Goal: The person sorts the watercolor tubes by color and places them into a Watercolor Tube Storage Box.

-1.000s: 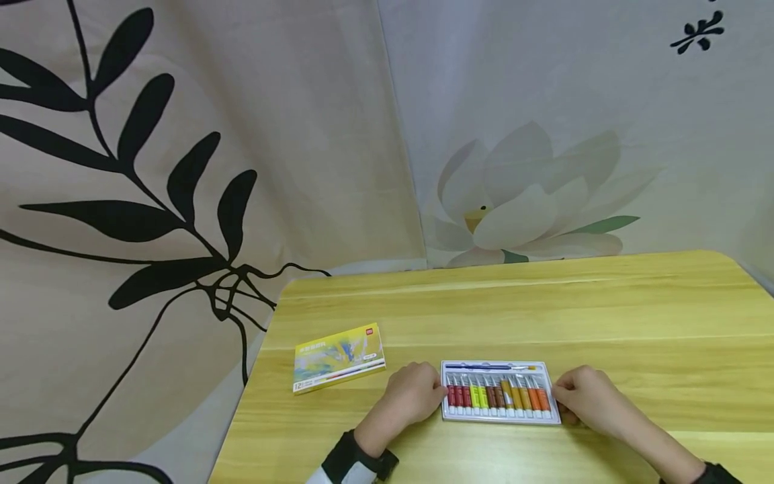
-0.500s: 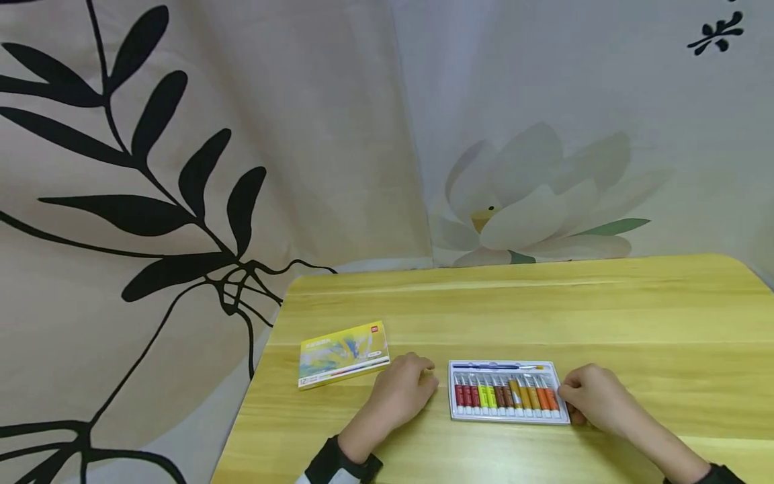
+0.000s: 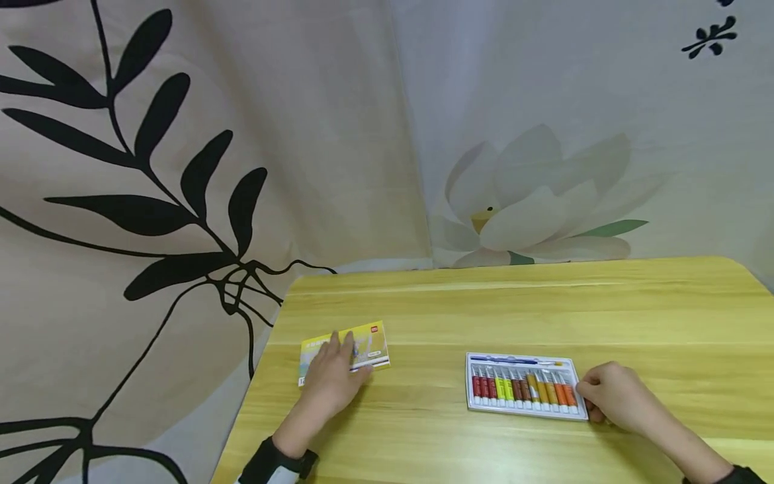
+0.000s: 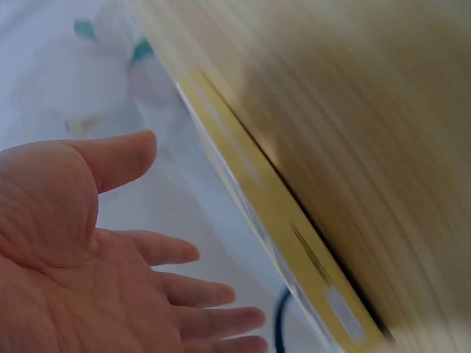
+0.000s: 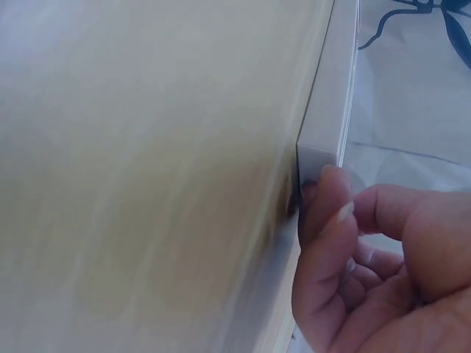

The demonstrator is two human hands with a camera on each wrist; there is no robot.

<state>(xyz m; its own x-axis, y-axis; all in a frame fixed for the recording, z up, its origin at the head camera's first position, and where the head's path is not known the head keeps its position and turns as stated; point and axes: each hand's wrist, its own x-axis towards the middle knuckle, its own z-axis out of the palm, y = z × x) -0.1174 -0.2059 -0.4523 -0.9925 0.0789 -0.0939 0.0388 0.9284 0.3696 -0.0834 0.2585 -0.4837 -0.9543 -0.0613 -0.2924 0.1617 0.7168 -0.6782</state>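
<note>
From the head view, the white plastic tray (image 3: pixel 525 388) of coloured paint tubes (image 3: pixel 523 388) and a blue brush lies on the yellow wooden bench (image 3: pixel 544 309), its right end pinched by the right hand (image 3: pixel 613 396). The left hand (image 3: pixel 332 376) rests flat, fingers straight, on the flat yellow cardboard box (image 3: pixel 365 339).

In the left wrist view, the palm (image 4: pixel 81 272) is relaxed beside the box's edge (image 4: pixel 280 220).

In the right wrist view, fingers (image 5: pixel 327 235) grip the tray's corner (image 5: pixel 327 125).

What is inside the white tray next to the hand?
The white tray holds a row of paint tubes, red through orange, with a blue-handled brush above. The right hand covers its right edge.
</note>
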